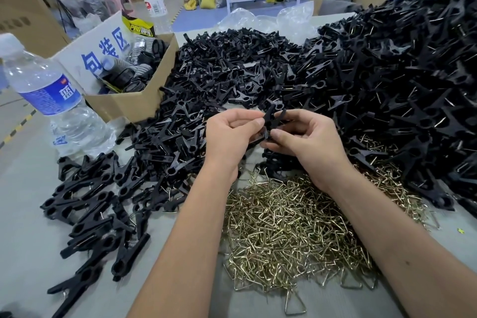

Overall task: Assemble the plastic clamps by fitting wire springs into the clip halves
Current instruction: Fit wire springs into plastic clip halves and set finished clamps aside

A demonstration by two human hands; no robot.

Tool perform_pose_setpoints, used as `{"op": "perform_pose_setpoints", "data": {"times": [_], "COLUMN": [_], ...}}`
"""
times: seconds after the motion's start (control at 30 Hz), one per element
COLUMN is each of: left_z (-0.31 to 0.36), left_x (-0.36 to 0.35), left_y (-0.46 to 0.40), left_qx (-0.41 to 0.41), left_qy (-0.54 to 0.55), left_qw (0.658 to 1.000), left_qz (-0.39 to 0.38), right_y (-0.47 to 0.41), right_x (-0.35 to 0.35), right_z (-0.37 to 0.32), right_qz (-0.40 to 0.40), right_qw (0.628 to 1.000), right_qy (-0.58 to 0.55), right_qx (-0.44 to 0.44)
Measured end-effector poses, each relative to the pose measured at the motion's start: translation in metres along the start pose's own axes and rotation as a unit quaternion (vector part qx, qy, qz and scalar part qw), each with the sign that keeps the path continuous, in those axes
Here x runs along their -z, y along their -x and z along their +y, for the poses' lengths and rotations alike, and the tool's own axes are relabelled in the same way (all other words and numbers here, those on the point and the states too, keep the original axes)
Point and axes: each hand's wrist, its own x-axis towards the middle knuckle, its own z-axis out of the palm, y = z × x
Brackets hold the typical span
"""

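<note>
I see both hands up near the middle of the frame, close together. My left hand (233, 131) pinches a black clamp (269, 121) w/ thumb and fingers curled on it, and my right hand (304, 137) grips the same clamp from the other side, fingers bent round it. The clamp sits between the two hands, held up over the counter (28, 204), its two halves spread like a small V at the top. I can't tell if a spring is in it yet. Right below my arms, lower middle of the frame, lies a big heap of shiny wire springs (291, 230). Behind the hands, from the middle to the upper right, is a huge pile of black clip parts (387, 80), some w/ bits of wire showing. At the lower left lie black clamps that look put together (87, 217), spread on the counter. A water bottle (51, 95) stands at the left edge, and a cardboard box (129, 100) w/ dark round things in it sits just beside it, upper left. A 2nd bottle (154, 0) stands behind the box.
</note>
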Motion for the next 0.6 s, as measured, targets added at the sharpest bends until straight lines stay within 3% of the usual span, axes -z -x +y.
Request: {"op": "perform_pose_setpoints", "data": {"times": [0.33, 0.6], "left_z": [-0.0014, 0.0004], "left_x": [0.0028, 0.0052], "left_y": [-0.0001, -0.0005], "left_qx": [0.013, -0.034], "left_qy": [-0.009, -0.029], "left_qw": [0.999, 0.997], "left_qz": [-0.029, -0.067], "right_y": [0.0015, 0.0006], "right_x": [-0.0007, 0.0010], "right_z": [-0.0027, -0.0008], "right_qz": [-0.009, 0.001], "right_qw": [1.000, 1.000], "right_qy": [-0.006, -0.006], "right_qx": [-0.012, -0.002]}}
